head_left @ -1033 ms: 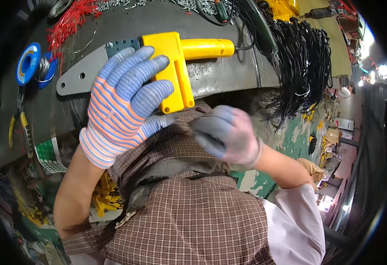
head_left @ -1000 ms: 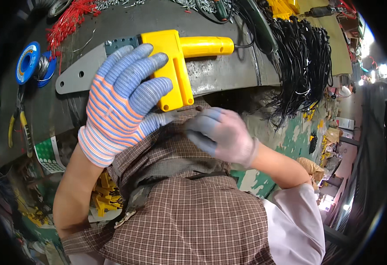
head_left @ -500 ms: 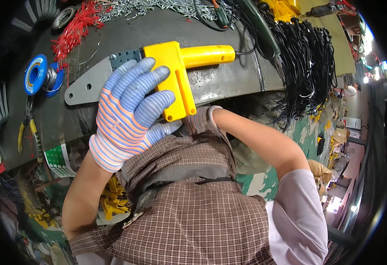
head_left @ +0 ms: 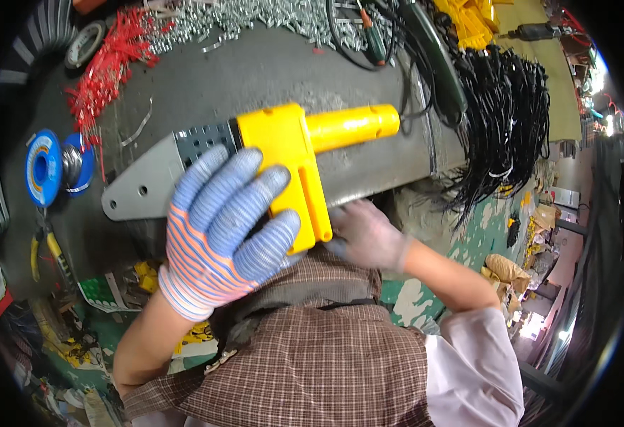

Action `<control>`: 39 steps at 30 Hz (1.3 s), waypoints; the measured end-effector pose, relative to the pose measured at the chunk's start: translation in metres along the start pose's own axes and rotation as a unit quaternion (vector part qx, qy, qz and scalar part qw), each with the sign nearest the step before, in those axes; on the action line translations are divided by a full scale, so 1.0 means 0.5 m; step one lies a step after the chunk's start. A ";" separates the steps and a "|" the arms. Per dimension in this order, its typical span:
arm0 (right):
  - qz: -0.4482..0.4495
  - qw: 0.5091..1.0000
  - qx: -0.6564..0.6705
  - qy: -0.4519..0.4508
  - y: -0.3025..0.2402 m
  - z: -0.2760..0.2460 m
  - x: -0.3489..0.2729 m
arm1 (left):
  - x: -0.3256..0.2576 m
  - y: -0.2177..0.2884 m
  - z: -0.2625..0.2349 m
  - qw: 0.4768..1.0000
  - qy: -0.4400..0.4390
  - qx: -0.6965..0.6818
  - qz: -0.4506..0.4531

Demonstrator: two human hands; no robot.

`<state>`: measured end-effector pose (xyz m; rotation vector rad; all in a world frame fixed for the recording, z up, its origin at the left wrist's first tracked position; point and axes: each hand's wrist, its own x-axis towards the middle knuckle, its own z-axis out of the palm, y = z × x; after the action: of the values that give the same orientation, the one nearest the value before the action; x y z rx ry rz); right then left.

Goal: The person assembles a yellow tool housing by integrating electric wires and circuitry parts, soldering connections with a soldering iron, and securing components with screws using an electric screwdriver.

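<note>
A yellow pipe welder (head_left: 305, 178) lies crosswise at the bench's near edge, its yellow handle to the right and its flat grey tapered plate (head_left: 141, 192), with holes, to the left. My left hand (head_left: 226, 228), in a striped blue and orange glove, grips the housing, fingers laid over its left side and the perforated metal neck; the thumb is mostly hidden. Beside the housing's lower right corner is my right hand (head_left: 369, 238), gloved and blurred by motion. Its fingertips are partly hidden behind the housing, so its hold cannot be made out.
Red-sleeved parts (head_left: 109, 71) and a pile of small metal pieces (head_left: 248, 18) line the far bench. Solder wire on a blue reel (head_left: 45, 169) and pliers (head_left: 55, 249) are at left. Black cables (head_left: 500, 114) hang off the right, near a green-handled screwdriver (head_left: 374, 43) and yellow housings (head_left: 468, 21).
The view has shifted, so the bench and welder appear lower. My right hand has come out from below the housing to its right side. My left hand stays on the welder.
</note>
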<state>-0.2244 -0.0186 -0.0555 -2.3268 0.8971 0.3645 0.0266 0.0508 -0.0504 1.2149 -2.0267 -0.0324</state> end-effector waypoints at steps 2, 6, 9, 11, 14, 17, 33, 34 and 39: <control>-0.057 0.983 0.151 -0.088 -0.042 -0.109 -0.042 | -0.005 0.005 0.000 1.000 -0.018 0.012 -0.009; -0.164 0.942 0.288 -0.044 -0.091 -0.244 -0.040 | 0.019 0.039 -0.006 0.997 0.001 0.026 -0.067; -0.186 0.958 0.060 0.209 -0.127 -0.290 0.059 | 0.027 0.051 0.006 0.995 0.018 0.028 -0.091; -0.210 0.954 0.035 0.211 -0.126 -0.292 0.120 | 0.012 0.043 0.014 0.998 -0.006 0.036 -0.060; -0.242 0.956 -0.074 0.152 -0.126 -0.306 0.170 | 0.008 0.044 0.015 0.997 -0.002 0.040 -0.062; -0.236 0.955 -0.161 0.079 -0.146 -0.332 0.196 | 0.013 0.043 0.014 0.997 -0.005 0.044 -0.065; -0.185 0.965 -0.059 0.175 -0.077 -0.345 0.267 | 0.063 0.066 -0.043 0.989 -0.005 0.009 -0.149; -0.184 0.965 -0.058 0.179 -0.072 -0.347 0.289 | 0.074 0.060 -0.058 0.989 -0.007 0.010 -0.145; -0.146 0.949 -0.194 0.203 -0.074 -0.338 0.367 | 0.147 -0.064 -0.109 0.979 0.014 0.072 -0.192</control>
<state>-0.0588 -0.1977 0.0094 -2.9196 0.6886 -0.0806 0.0648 -0.0042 0.0195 1.6761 -1.7673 -0.0558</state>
